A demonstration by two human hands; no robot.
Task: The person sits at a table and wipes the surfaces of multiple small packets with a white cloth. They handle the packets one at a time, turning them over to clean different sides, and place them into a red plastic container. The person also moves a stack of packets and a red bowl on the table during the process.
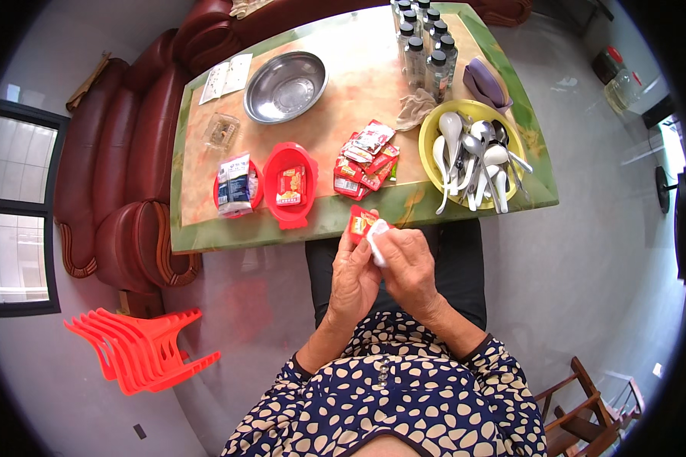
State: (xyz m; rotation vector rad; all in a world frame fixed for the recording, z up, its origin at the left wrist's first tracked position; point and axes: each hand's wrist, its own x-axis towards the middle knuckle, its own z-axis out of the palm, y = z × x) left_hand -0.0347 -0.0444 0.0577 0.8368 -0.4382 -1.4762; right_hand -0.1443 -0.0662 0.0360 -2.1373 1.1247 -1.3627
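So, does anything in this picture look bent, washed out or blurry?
Head view: the table bows outward, corners go black; head view: glare whitens the table's far end, glinting off the metal bowl; head view: left hand and right hand look fairly sharp.

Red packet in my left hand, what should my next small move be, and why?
Perhaps wipe the red packet with the white cloth or tissue: your right hand holds that against it, while your left hand grips the packet.
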